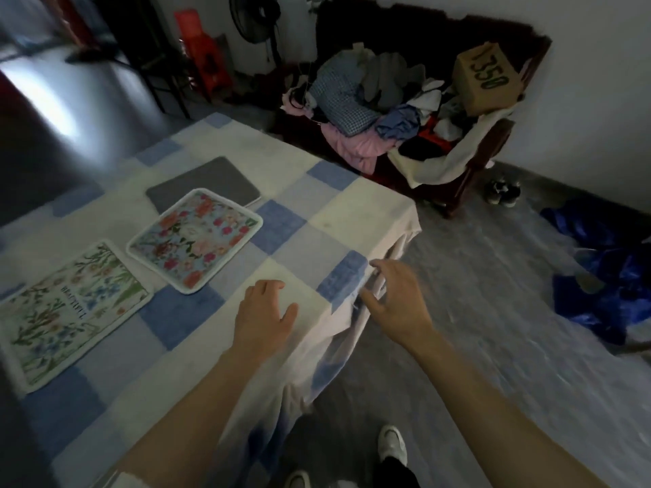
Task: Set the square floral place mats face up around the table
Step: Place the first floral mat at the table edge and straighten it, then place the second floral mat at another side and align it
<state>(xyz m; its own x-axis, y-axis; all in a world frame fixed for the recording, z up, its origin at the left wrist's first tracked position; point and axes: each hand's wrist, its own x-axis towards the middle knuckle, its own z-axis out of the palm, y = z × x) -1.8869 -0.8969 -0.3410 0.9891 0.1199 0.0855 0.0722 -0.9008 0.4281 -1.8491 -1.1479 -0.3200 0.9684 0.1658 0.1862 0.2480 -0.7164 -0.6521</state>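
Three square mats lie on the table's blue-and-white checked cloth point(317, 213). A mat with red and pink flowers point(195, 239) lies face up in the middle. Left of it is a pale mat with green and blue plants point(67, 311), also face up. Behind the red-flowered mat, partly under it, is a mat showing its plain grey side point(206, 183). My left hand point(262, 311) hovers open, palm down, above the cloth near the table's right edge. My right hand point(396, 299) is open with fingers spread beyond that edge, next to the hanging cloth. Neither hand holds anything.
Beyond the table's far corner a dark wooden seat point(468, 170) is piled with clothes point(370, 100) and a cardboard box point(488, 77). A blue tarp point(602, 269) lies on the floor at right. A fan point(257, 19) and a red stool point(206, 54) stand at the back. My shoes point(392, 443) are below.
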